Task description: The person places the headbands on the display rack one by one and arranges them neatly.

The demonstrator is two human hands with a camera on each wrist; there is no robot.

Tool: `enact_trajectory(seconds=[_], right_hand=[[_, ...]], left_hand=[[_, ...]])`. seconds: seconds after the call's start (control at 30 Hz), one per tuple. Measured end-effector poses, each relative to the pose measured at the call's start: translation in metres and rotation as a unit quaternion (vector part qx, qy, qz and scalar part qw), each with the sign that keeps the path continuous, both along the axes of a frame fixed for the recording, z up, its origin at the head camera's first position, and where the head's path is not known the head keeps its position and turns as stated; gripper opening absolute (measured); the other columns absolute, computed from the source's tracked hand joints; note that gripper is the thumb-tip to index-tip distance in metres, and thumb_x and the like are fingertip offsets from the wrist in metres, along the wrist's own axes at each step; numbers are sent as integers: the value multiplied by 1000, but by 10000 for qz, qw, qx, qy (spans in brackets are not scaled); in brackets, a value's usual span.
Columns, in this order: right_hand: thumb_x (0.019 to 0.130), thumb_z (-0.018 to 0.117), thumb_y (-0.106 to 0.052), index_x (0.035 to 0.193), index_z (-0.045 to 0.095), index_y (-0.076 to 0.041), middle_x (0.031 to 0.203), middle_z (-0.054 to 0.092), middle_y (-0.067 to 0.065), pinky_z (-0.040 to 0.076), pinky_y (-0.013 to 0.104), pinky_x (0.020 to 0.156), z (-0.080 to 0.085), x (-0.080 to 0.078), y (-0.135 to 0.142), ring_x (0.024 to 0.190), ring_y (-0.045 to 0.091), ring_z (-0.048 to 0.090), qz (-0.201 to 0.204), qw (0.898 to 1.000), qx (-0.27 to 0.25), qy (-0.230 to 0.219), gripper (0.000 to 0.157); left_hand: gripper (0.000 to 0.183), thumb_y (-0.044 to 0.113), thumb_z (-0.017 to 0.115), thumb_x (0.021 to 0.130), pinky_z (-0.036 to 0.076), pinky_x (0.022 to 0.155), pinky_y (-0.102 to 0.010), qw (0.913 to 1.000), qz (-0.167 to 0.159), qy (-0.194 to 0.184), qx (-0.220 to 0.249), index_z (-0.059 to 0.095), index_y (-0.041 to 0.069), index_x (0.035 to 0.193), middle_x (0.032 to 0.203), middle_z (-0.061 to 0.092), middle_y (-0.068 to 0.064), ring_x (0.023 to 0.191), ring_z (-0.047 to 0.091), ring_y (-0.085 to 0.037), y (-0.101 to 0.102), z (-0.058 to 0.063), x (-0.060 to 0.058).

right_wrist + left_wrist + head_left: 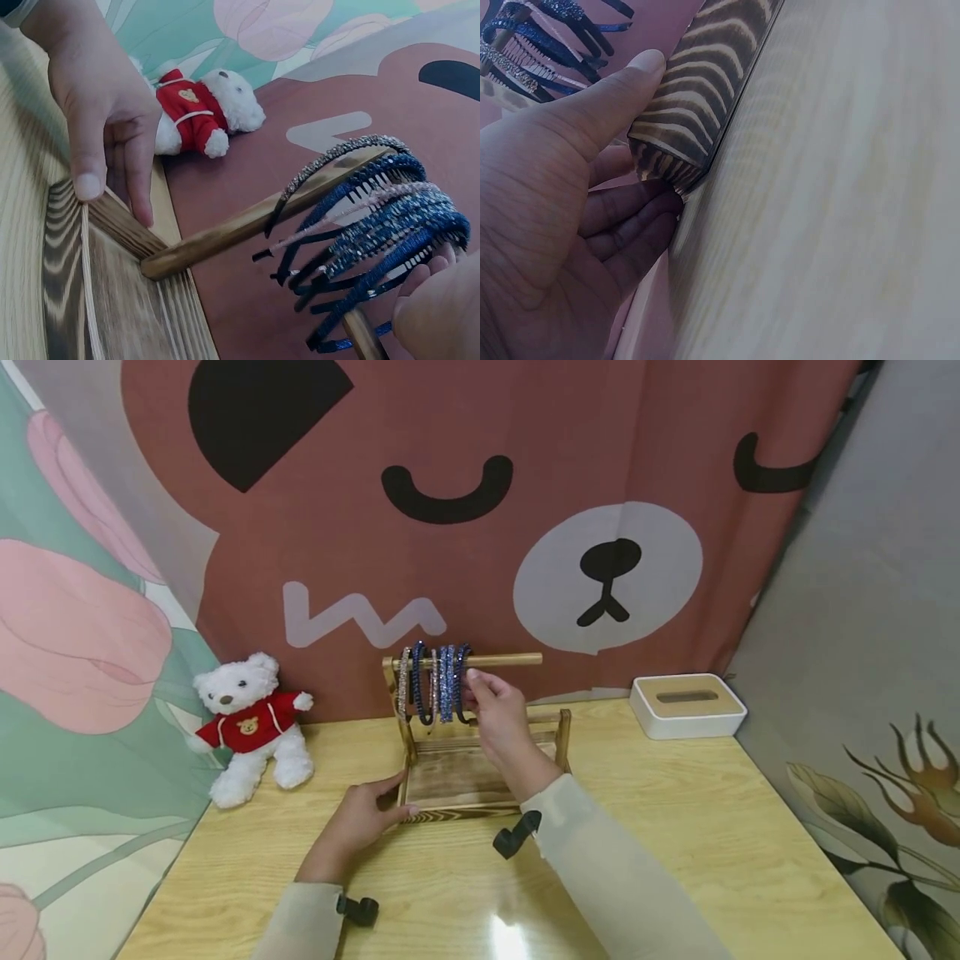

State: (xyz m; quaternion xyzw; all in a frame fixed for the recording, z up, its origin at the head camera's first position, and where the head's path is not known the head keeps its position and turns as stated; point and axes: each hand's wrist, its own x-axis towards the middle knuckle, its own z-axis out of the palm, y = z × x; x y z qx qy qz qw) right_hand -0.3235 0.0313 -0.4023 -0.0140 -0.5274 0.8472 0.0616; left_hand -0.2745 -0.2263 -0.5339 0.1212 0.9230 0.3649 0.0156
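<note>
Several glittery headbands hang on the top rod of a wooden stand (457,777): silver, pink, light blue and dark blue ones. My right hand (504,718) is at the right end of the row and pinches the outermost dark blue headband (442,225) between thumb and fingers; its fingertips are partly hidden behind the bands. Low at the stand's front left corner, my left hand (360,814) grips the base. Its thumb lies along the striped front edge (697,90) in the left wrist view, and the other fingers bend round the corner.
A white teddy bear (243,693) in a red sweater sits at the table's left rear. A white tissue box (690,727) with a wooden top stands at the right rear. Behind the table (637,827) hangs a brown bear-print curtain (450,560).
</note>
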Motion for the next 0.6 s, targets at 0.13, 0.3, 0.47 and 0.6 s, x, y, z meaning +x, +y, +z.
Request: enact_trajectory(seconds=[0.13,0.3,0.47,0.6], right_hand=[[111,68,-25,130,76,-3,119,79,9,56,40,102,-3,8,16,102,20,65,-3,9988,478,-61,30],[113,63,-34,133,76,-11,132,77,10,57,41,107,-15,28,51,111,23,65,-68,9914,1304,-42,33],[113,63,-40,129,76,-8,126,79,6,59,29,98,-36,48,92,109,21,65,-181,9816,1901,65,38],[112,64,-42,125,76,-2,118,80,3,60,24,95,-52,57,124,105,14,69,-332,9727,2298,29,43]], left_hand=[[72,44,85,97,49,121,-56,10000,4,24,40,59,18,159,153,64,-17,146,58,-38,0,-1,0],[72,43,84,97,49,120,-57,9999,-10,-66,92,59,17,159,154,64,-13,147,57,-37,1,-3,-1],[71,43,84,97,48,121,-57,10000,-5,-58,41,59,17,159,155,63,-14,147,57,-38,1,-3,-2],[72,44,84,97,47,122,-57,10000,-16,-70,39,59,17,159,155,64,-14,148,56,-38,0,-3,-2]])
